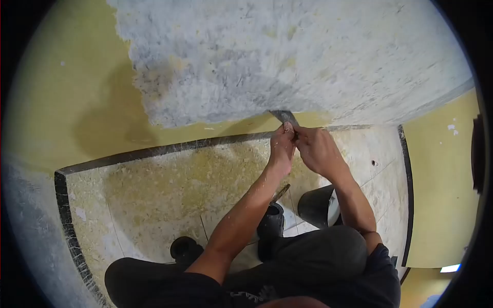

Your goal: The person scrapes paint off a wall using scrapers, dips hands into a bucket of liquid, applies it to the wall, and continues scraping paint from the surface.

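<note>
Low on the wall, a scraper (282, 116) with a flat grey metal blade touches the strip of yellow paint below the stripped area. My left hand (282, 151) is closed on it, with the thumb up near the blade. Close against it, my right hand (319, 150) is also closed around the scraper, and its fingers hide most of the handle. Bare grey-white plaster (221, 77) covers much of the wall above the blade. Yellow paint (77, 97) still covers the wall to the left.
Paint flakes (169, 179) are strewn over the tiled floor. A black bucket (314, 206) leans near my right forearm. Beside it stands a dark cylindrical object (272, 218), with a thin stick-like piece (281, 192) above. Another dark round object (186, 249) lies left. A dark skirting (169, 148) borders the wall.
</note>
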The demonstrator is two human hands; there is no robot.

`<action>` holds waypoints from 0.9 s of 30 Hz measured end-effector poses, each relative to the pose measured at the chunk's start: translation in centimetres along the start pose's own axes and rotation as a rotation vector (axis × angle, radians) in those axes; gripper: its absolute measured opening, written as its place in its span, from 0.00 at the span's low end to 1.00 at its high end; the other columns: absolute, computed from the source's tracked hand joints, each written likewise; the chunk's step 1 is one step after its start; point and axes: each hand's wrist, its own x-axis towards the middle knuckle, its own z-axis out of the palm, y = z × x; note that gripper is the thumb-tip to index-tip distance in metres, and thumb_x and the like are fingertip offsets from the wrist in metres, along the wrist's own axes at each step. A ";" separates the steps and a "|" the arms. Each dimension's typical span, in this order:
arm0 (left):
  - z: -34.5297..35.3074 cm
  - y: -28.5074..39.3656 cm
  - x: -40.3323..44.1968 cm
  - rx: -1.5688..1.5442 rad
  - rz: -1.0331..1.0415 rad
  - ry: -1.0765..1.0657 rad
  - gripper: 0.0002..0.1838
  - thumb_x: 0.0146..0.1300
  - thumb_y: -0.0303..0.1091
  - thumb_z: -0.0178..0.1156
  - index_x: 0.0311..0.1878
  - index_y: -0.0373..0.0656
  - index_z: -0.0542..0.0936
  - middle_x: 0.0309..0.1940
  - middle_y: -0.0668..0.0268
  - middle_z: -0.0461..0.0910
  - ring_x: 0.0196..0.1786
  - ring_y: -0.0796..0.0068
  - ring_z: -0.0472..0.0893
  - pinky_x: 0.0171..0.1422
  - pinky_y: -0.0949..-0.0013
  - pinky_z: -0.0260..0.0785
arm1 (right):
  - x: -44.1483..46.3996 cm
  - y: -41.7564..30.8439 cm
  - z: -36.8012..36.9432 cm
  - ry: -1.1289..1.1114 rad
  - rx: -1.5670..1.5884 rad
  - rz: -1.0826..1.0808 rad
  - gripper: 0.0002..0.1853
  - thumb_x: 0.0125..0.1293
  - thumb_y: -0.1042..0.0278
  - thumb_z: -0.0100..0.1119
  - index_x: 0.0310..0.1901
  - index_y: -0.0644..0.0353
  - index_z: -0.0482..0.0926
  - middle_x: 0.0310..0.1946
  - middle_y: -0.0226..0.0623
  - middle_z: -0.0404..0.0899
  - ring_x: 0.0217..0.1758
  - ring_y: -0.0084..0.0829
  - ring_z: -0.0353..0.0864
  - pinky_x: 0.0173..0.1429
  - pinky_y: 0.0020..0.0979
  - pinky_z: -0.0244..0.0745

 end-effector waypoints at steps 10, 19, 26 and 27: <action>-8.9 9.4 -2.1 0.342 -0.024 0.066 0.10 0.70 0.37 0.50 0.37 0.41 0.75 0.32 0.68 0.76 0.35 0.80 0.76 0.40 0.72 0.71 | 1.5 -4.9 9.9 0.122 0.231 -0.044 0.10 0.50 0.73 0.51 0.30 0.70 0.78 0.23 0.60 0.74 0.31 0.60 0.74 0.37 0.48 0.70; -9.0 8.9 -4.8 0.383 -0.112 -0.017 0.09 0.70 0.33 0.48 0.43 0.39 0.74 0.37 0.67 0.77 0.39 0.77 0.77 0.45 0.72 0.70 | -0.1 -5.4 7.5 -0.197 0.249 0.226 0.14 0.51 0.74 0.50 0.39 0.68 0.80 0.30 0.55 0.80 0.37 0.52 0.80 0.44 0.41 0.74; -9.0 8.2 -3.1 0.667 -0.039 0.061 0.12 0.70 0.41 0.49 0.42 0.42 0.76 0.33 0.68 0.79 0.34 0.79 0.77 0.40 0.73 0.68 | -1.3 -2.5 9.6 -0.100 0.328 0.148 0.18 0.54 0.75 0.50 0.49 0.68 0.71 0.31 0.56 0.79 0.37 0.56 0.77 0.42 0.50 0.71; -9.3 8.1 -3.1 0.662 -0.047 0.085 0.12 0.70 0.41 0.50 0.42 0.43 0.76 0.32 0.69 0.79 0.33 0.80 0.77 0.39 0.73 0.68 | -1.3 -2.4 9.9 -0.135 0.285 0.162 0.19 0.55 0.75 0.49 0.51 0.68 0.69 0.32 0.56 0.79 0.38 0.56 0.77 0.42 0.50 0.71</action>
